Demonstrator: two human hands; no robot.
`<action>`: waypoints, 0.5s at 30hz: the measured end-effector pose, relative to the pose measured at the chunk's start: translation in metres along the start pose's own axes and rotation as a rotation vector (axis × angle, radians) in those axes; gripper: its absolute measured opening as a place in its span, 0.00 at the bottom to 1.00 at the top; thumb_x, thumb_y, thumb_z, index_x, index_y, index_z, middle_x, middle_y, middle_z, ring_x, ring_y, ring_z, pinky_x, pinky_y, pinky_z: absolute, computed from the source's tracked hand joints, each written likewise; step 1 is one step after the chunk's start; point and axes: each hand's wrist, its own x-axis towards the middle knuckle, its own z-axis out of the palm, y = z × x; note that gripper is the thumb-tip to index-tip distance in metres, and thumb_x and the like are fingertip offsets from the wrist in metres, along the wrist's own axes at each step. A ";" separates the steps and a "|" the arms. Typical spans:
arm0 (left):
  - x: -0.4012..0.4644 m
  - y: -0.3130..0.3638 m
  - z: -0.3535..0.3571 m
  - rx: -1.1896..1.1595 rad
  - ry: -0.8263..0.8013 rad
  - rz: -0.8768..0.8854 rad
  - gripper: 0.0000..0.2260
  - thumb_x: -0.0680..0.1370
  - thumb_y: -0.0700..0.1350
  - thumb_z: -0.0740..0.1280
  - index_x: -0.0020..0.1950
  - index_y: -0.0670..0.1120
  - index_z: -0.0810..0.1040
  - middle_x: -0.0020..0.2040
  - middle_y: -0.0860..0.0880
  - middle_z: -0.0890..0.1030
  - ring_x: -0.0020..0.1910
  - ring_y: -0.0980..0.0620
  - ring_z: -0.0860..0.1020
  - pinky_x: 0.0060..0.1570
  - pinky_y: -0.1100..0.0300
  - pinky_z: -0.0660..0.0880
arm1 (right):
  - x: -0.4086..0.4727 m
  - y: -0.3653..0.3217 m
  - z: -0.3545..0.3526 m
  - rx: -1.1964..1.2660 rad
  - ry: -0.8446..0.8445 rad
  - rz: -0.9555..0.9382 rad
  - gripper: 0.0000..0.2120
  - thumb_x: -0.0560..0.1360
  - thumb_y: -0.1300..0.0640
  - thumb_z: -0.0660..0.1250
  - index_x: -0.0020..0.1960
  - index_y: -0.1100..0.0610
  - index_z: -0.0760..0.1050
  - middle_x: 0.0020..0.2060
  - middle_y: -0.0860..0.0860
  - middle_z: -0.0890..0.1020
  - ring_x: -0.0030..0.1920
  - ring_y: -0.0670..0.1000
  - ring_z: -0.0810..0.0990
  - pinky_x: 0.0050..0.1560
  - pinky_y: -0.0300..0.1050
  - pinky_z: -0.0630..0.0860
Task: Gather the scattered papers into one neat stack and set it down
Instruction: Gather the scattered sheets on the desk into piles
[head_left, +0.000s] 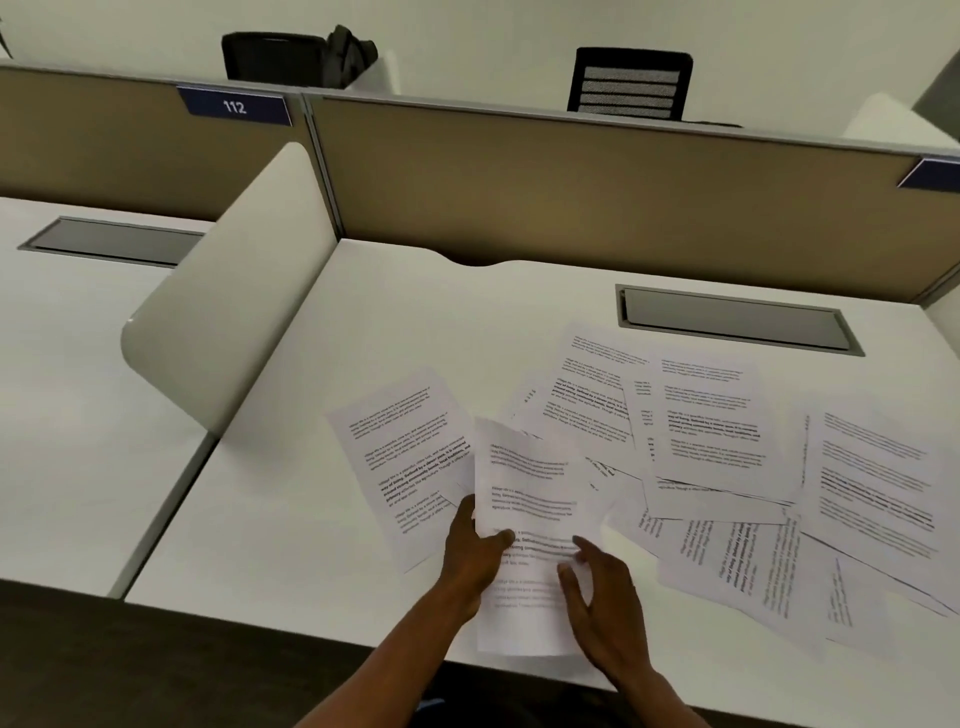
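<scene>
Papers (706, 447) lie scattered over the white desk (291, 499), most fanned out btwn the grey cable hatch (737, 319) and the desk's near edge, overlapping at mixed angles. One sheet (410, 457) lies alone, well left of the hatch, long axis tilted, top edge pointing away and left. Held sheets (524, 530) sit nearest the front edge, long axis running roughly near-to-far, top end bent upward and pointing toward the hatch side. Left hand (472, 558) pinches their left edge, thumb on top, fingers (467, 512) underneath, so clamped on the sheets. Right hand (605, 608) is spread loose, fingertips touching the sheets' right edge, not gripping.
</scene>
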 end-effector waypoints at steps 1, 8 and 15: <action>-0.001 0.004 -0.003 0.006 -0.033 0.019 0.24 0.76 0.36 0.72 0.67 0.54 0.70 0.63 0.49 0.80 0.57 0.51 0.81 0.52 0.58 0.82 | 0.006 -0.004 -0.002 0.058 0.041 0.076 0.21 0.78 0.44 0.64 0.69 0.47 0.69 0.62 0.49 0.78 0.63 0.49 0.74 0.65 0.47 0.70; 0.003 0.044 -0.036 -0.327 -0.407 0.038 0.29 0.73 0.34 0.74 0.71 0.49 0.72 0.66 0.44 0.80 0.64 0.41 0.80 0.61 0.40 0.77 | 0.048 -0.036 -0.021 0.652 -0.074 0.639 0.33 0.70 0.39 0.73 0.70 0.52 0.71 0.61 0.51 0.79 0.55 0.53 0.78 0.61 0.50 0.74; 0.024 0.048 -0.089 0.240 -0.068 0.169 0.20 0.77 0.55 0.71 0.68 0.56 0.74 0.67 0.50 0.80 0.64 0.49 0.79 0.64 0.50 0.76 | 0.058 -0.049 -0.031 1.105 -0.308 0.623 0.18 0.72 0.58 0.73 0.62 0.57 0.79 0.56 0.61 0.84 0.56 0.65 0.83 0.55 0.65 0.79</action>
